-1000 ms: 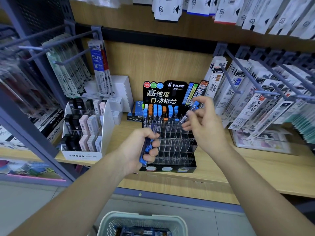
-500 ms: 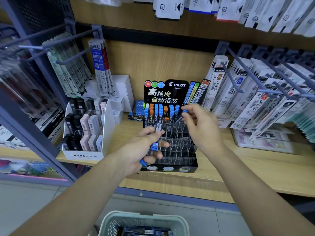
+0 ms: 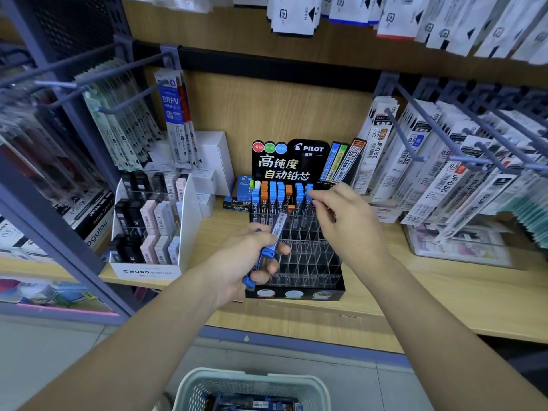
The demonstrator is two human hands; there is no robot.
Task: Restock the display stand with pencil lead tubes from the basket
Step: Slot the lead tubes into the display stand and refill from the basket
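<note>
The black Pilot display stand sits on the wooden shelf, its clear grid mostly bare, with blue- and orange-capped pencil lead tubes in the back rows. My right hand reaches over the grid, and its fingertips pinch the cap of a blue tube standing in a back-right slot. My left hand hovers at the stand's front left, shut on a small bunch of blue tubes; one of these tubes is pushed up by the thumb. The pale green basket at the bottom edge holds more tubes.
A white Mono eraser box stands left of the stand. Metal hooks with hanging refill packs jut out on the right and packs on hooks on the left. A clear box sits on the shelf at right.
My right hand has brought its tube down from above the stand into a back-right slot. My left thumb has slid one tube up out of the bunch.
</note>
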